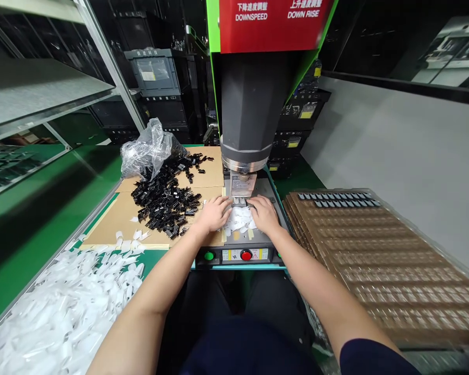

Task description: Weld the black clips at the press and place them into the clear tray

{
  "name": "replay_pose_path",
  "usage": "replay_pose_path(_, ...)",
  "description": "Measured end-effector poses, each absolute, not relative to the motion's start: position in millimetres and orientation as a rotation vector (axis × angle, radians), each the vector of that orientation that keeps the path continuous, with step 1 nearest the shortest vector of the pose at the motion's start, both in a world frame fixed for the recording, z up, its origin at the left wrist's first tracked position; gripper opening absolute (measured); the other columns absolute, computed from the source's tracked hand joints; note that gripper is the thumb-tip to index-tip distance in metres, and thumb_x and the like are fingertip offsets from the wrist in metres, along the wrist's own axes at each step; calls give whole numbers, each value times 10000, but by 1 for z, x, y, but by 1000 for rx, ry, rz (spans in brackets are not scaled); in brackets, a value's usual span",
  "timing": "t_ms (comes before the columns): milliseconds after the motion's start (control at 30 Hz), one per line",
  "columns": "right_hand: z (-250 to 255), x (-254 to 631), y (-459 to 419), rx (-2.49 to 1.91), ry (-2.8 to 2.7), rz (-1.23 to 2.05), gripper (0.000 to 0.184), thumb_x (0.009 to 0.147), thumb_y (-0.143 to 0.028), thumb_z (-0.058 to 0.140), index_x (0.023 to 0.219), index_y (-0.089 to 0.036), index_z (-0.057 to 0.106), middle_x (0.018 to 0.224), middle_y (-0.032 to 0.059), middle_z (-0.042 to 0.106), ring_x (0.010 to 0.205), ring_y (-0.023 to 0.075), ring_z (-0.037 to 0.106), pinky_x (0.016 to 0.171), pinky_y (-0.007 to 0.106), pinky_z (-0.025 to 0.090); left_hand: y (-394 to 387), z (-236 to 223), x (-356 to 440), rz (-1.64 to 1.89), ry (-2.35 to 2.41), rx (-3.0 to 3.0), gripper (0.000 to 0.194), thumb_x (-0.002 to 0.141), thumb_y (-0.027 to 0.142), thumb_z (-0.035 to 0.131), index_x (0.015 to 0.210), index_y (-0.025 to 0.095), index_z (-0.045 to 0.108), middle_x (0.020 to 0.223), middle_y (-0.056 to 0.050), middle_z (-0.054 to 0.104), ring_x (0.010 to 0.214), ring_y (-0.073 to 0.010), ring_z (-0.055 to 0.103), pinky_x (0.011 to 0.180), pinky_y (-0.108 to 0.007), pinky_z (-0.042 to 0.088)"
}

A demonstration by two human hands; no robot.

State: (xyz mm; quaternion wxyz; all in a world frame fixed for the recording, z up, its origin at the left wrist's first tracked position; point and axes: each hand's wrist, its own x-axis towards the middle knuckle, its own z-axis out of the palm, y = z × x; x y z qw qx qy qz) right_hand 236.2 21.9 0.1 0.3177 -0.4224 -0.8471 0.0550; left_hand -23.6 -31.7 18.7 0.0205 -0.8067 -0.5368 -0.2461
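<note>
Under the press head [244,151] sits a small fixture [239,201] with pale pieces in it. My left hand [214,213] is at the fixture's left side, its fingers stretched out and slightly apart. From the right, my right hand [263,213] reaches to the fixture's other side, fingers also extended. Neither hand visibly holds anything, though the fingertips are small and their contact is hard to make out. Between the hands lies a small heap of white plastic pieces [240,220] on the dark machine base [263,237].
Black clip-like parts [168,203] are heaped on cardboard [113,221] beside a clear plastic bag [148,148]. White pieces [58,317] pile up at lower left. A red button [246,254] and green button [209,255] front the machine. Stacked brown trays [359,250] stand right.
</note>
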Motion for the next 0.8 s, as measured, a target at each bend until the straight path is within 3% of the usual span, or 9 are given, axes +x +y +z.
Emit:
replay_pose_path(133,-14,236,1,-1044,-2198,162,365,1004,-275,596,1334,-244,750,1371,104,697,1416,330,503,1224,544,437,-57,10,-16,-807,-1676,-2494,544,1057,497,557,1560,291,570,1636,-93,545,1547,-364,443,1285,-591,374)
replay_pose_path(300,-21,231,-7,-1105,-2215,127,369,989,-226,591,1317,-265,754,1382,104,688,1450,339,479,1218,564,430,-70,-9,8,-797,-1752,-2499,607,1064,543,535,1593,246,518,1666,-133,509,1598,-390,374,1292,-669,333)
replay_pose_path(567,-19,232,-5,-1078,-2140,143,351,983,-213,539,1272,-229,738,1346,125,693,1404,344,520,1224,569,426,-73,-18,20,-851,-1770,-2451,558,1063,521,542,1555,260,546,1617,-134,559,1590,-380,398,1286,-672,351)
replay_pose_path(800,-15,233,-7,-1047,-2090,105,370,993,-246,525,1323,-221,690,1350,135,693,1378,353,541,1222,566,421,-90,-6,18,-889,-1750,-2402,706,1005,602,631,1591,235,489,1675,-137,489,1623,-384,336,1336,-664,272)
